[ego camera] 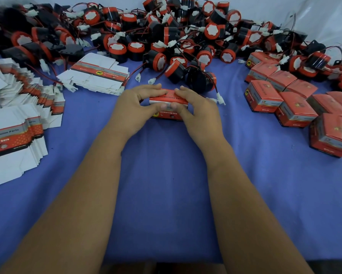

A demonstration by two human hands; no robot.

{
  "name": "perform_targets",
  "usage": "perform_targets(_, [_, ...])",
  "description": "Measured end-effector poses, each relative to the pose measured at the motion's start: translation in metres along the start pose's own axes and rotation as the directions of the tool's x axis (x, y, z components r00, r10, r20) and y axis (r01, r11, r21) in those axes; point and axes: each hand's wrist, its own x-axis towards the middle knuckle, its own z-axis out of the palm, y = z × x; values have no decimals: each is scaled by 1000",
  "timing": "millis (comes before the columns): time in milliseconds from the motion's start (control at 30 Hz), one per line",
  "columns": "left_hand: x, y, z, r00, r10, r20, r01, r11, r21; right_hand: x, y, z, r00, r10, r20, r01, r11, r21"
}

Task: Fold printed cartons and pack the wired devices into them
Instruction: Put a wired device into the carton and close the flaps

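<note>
A red printed carton (167, 115) sits on the blue cloth (166, 175) at the centre, between both hands. My left hand (135, 107) grips its left end, fingers over the top and thumb at the front. My right hand (194, 107) grips the right end the same way. Both thumbs press a white flap at the carton's front. What is inside the carton is hidden. Just behind it lies a black and red wired device (200, 80) with a white plug (220, 98).
A big heap of wired devices (166, 30) fills the far side. Flat unfolded cartons lie in a stack (99, 75) at left centre and in fanned piles (14, 123) at far left. Several closed cartons (296, 107) stand at the right.
</note>
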Motion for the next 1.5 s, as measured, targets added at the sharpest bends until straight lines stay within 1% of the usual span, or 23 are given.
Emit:
perform_targets(200, [-1,1,2,998,-59,-20,55,988,-144,1,-3,-1,1000,18,-11,-18,1000,4])
perform_targets(333, [0,2,4,996,-80,-41,69,973,-222,-1,-5,-3,999,-16,-52,16,1000,5])
perform_targets(433, [1,1,4,995,-94,-27,83,958,-276,0,-6,-3,997,-19,-74,22,999,34])
perform_targets(500, [2,-1,3,995,-95,0,90,947,-308,1,-5,-4,998,18,-53,-14,996,88])
perform_targets(567, [3,-2,3,995,-97,15,97,943,-317,2,-4,-7,998,64,13,-65,980,189])
perform_targets(633, [5,-3,3,994,-111,19,110,934,-339,2,-3,-10,997,57,53,-68,967,244])
perform_targets(733, [6,-3,4,991,-133,24,131,912,-388,2,-5,-12,998,54,25,-58,969,242])
perform_targets(933, [6,-5,2,990,-131,51,141,898,-418,0,-7,-12,998,54,-22,-47,970,240])
perform_targets(1000, [5,-5,1,991,-132,27,131,899,-418,-1,-5,-12,998,69,-12,-64,967,248])
perform_targets(1100, [4,-4,1,988,-152,-11,129,875,-467,0,-4,-11,996,84,34,-90,963,254])
perform_targets(1133, [4,-4,0,987,-157,-11,133,869,-476,0,-4,-11,996,85,23,-88,967,238])
perform_targets(1267, [4,-5,-1,987,-162,19,154,886,-437,-1,-8,-7,988,19,-154,1,992,129])
perform_targets(1400, [3,-2,1,990,-140,-16,123,917,-379,-1,-8,-7,980,-21,-197,39,995,87])
perform_targets(1500, [1,1,3,993,-111,-29,94,931,-353,-1,-8,-8,979,2,-203,19,995,103])
